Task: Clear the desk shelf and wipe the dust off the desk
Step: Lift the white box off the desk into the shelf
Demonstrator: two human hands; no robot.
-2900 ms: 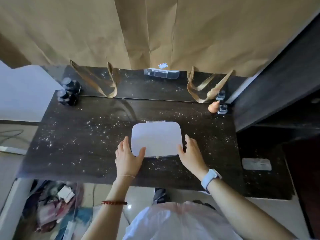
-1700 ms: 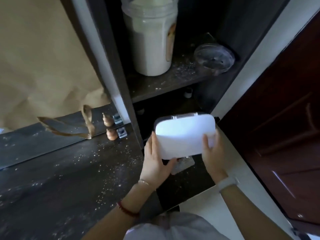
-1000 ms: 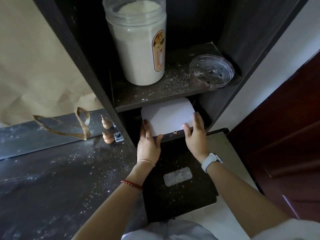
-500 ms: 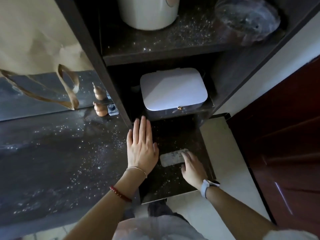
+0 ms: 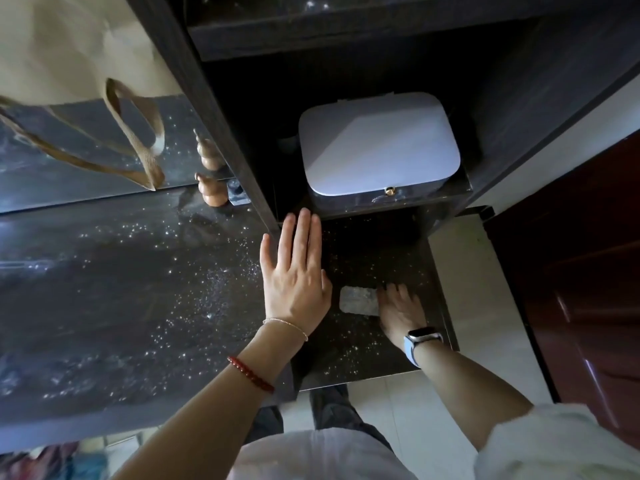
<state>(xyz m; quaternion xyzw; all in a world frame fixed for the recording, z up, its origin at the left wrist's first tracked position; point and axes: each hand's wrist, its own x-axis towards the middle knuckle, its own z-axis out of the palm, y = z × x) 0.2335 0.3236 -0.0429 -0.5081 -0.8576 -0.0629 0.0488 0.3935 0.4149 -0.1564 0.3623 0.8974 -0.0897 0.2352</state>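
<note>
My right hand sits lower right, fingertips touching the small grey pad, perhaps a wipe, lying crosswise just left; left hand flat, fingers together.

Home interior, looks like a bedroom or study corner. Dark wood-grain desk with built-in shelf unit at 12 o'clock, dust-speckled. Panelled reddish wooden door at 3 o'clock, tiled floor below. Brown paper covering at 10 o'clock, small gourd ornament against the mirror.
</note>
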